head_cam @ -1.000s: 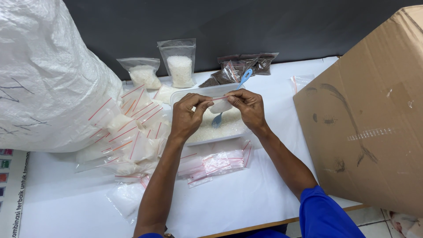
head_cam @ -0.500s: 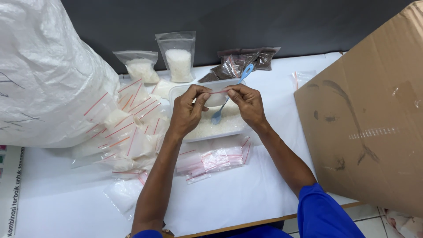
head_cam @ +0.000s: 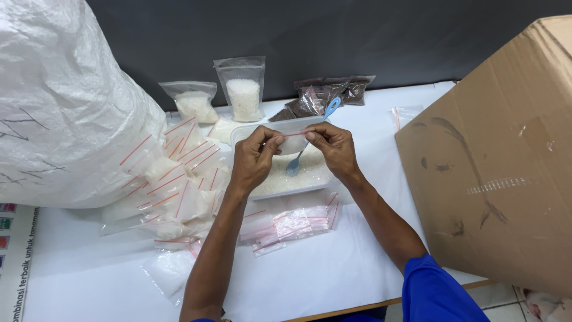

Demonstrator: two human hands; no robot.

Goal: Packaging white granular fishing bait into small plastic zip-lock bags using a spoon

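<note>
My left hand (head_cam: 255,157) and my right hand (head_cam: 331,148) pinch the two ends of the red zip strip of a small clear bag (head_cam: 294,141), held between them over a clear plastic tub (head_cam: 265,130) of white grains. A blue plastic spoon (head_cam: 312,139) leans in the tub, its handle pointing up past my right hand. A pile of filled small zip bags (head_cam: 173,189) lies left of the tub. Empty zip bags (head_cam: 290,223) lie in front of the tub, under my forearms.
A large white woven sack (head_cam: 59,101) fills the left side. A big cardboard box (head_cam: 500,161) stands at the right. Two standing bags of white grains (head_cam: 243,89) and dark-filled bags (head_cam: 330,92) sit at the back, near the dark wall. The white table's front edge (head_cam: 357,304) is close.
Both hands stay together on the small bag's zip strip above the tub, fingers shifting slightly along it. The view has drifted a little; nothing else moved.
</note>
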